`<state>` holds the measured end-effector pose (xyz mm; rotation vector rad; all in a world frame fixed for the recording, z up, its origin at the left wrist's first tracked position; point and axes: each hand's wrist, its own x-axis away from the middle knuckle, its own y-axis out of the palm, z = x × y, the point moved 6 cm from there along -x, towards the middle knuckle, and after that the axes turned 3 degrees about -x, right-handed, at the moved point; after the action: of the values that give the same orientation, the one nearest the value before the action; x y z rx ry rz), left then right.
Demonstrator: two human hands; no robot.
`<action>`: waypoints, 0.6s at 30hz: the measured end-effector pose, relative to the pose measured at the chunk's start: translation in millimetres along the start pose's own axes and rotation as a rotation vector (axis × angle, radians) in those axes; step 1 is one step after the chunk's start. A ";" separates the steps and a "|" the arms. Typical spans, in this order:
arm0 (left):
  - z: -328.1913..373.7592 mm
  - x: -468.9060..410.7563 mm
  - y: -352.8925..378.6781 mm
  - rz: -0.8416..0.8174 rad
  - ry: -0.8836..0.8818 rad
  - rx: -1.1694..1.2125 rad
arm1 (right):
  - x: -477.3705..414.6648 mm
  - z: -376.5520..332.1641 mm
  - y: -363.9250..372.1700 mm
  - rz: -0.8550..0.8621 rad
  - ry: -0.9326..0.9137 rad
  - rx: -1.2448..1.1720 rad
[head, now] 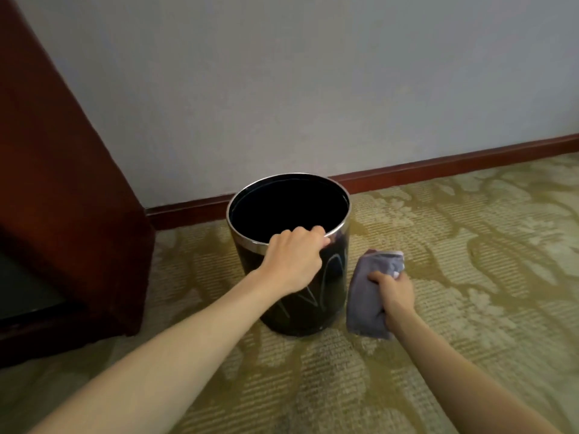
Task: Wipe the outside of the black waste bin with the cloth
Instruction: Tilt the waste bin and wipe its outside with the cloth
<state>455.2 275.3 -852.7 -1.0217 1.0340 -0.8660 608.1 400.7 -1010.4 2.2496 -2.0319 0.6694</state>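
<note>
- the black waste bin stands upright on the patterned carpet, near the wall and its red-brown skirting board, with a dark wooden cabinet off to its left.
- the left hand has its grip closed over the bin's shiny metal rim at the near edge, fingers curled over the top; this looks meant to steady the bin so it cannot slide or tip under rubbing.
- the right hand has its grip closed on a bunched grey-purple cloth, held just beside the bin's right side, low down; whether cloth and bin wall touch is hard to tell.
- the cloth is wadded rather than spread, probably to give a firm pad for pressing.
- the bin's dark wall shows pale streaks, so the wiping seems early or under way, not finished.
- the far side faces the wall, so turning the bin by the rim would likely be needed.
</note>
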 end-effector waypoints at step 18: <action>-138.9 -24.8 -41.2 0.150 -0.266 0.254 | 28.0 -71.4 32.3 -0.082 -0.192 0.049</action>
<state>311.8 251.3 -831.1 -0.8081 0.7437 -0.6966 558.1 391.9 -944.5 2.4986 -2.0078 0.5210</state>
